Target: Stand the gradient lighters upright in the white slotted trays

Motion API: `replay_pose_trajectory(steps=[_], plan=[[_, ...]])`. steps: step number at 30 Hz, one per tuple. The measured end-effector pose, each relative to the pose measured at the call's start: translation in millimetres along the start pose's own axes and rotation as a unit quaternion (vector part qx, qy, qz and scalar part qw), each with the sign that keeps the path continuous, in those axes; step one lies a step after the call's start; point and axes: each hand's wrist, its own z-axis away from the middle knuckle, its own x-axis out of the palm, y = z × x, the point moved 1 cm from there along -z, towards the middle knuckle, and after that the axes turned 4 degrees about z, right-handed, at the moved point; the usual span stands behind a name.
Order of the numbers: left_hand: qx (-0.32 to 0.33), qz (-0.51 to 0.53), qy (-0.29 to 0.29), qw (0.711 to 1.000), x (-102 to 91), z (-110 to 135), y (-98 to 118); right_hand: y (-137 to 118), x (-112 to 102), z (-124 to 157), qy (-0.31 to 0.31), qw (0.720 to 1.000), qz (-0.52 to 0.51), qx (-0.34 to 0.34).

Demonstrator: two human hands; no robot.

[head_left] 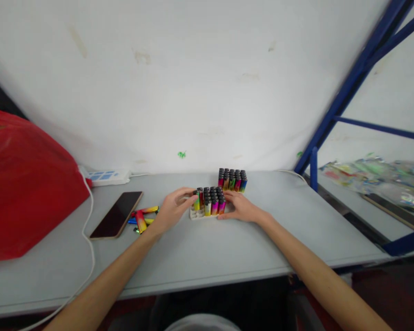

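A white tray (196,215) at the middle of the grey table holds several upright rainbow-coloured lighters (214,200); a few slots at its front left are bare. My left hand (172,211) pinches one lighter (196,200) at the tray's left edge. My right hand (239,207) rests against the tray's right side with its fingers curled on it. Behind stands a second, full block of lighters (232,179). Loose lighters (141,219) lie left of my left hand.
A dark phone (116,214) lies left of the loose lighters. A white power strip (106,176) with its cable sits at the wall. A big red bag (24,184) fills the left. Blue shelf struts (334,115) and plastic packets (372,177) are at the right.
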Motion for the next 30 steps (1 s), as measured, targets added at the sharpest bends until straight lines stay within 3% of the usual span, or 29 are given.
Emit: replay_pose_trajectory(steps=[12, 18, 20, 22, 25, 28, 30], plan=[[0.064, -0.196, -0.093, 0.974, -7.7, -3.3, -4.4, -1.7, -1.0, -0.7, 0.0, 1.0, 0.0, -0.002], [0.047, -0.206, -0.083, 0.974, 4.4, 0.8, -10.7, -1.2, -0.2, 0.3, 0.005, 1.0, 0.001, 0.0], [0.04, -0.238, -0.072, 0.968, -0.1, 2.1, -10.0, -0.8, 0.4, 0.5, 0.008, 1.0, 0.004, 0.001], [0.037, -0.293, -0.059, 0.954, -15.4, 4.2, -7.7, -0.5, 1.0, 0.5, 0.007, 1.0, 0.005, -0.001], [0.033, -0.379, -0.054, 0.923, -54.3, 14.7, -4.4, 0.0, 1.7, 0.4, 0.002, 1.0, 0.01, 0.001], [0.026, -0.439, -0.041, 0.897, -93.0, 37.4, -4.5, 0.7, 2.6, 0.4, 0.006, 1.0, 0.011, 0.003], [0.037, -0.47, -0.024, 0.881, -107.7, 56.2, -6.9, 1.3, 3.4, 0.4, 0.009, 1.0, 0.009, 0.001]])
